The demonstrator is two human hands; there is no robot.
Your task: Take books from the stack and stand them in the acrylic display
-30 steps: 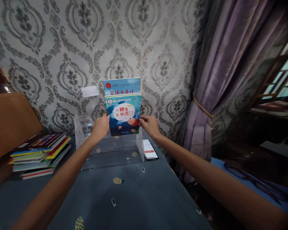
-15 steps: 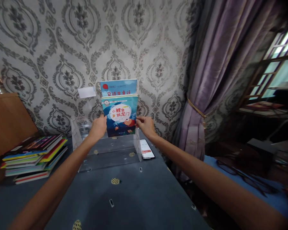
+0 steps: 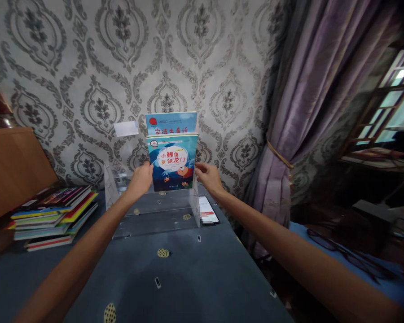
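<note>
A picture book (image 3: 172, 177) with a blue-green underwater cover stands upright in a clear stepped plastic rack (image 3: 155, 224). My left hand (image 3: 142, 178) is closed on its left edge, the fingertips hidden behind it. On the right edge my right hand (image 3: 208, 176) pinches the same book between thumb and fingers. Behind it rises a taller light-blue book (image 3: 171, 122) with red lettering; only its upper part shows. The lower front tiers of the rack hold no books.
Left of the rack lies a stack of books (image 3: 59, 211) on the dark tablecloth (image 3: 188, 278). A phone (image 3: 208, 210) with a lit screen rests by the rack's right side. A white card (image 3: 126, 128) stands behind; a tied purple curtain (image 3: 272, 179) hangs at right.
The whole view has shifted slightly, so everything sits a little farther right. Both hands keep the same places on the book's edges.
</note>
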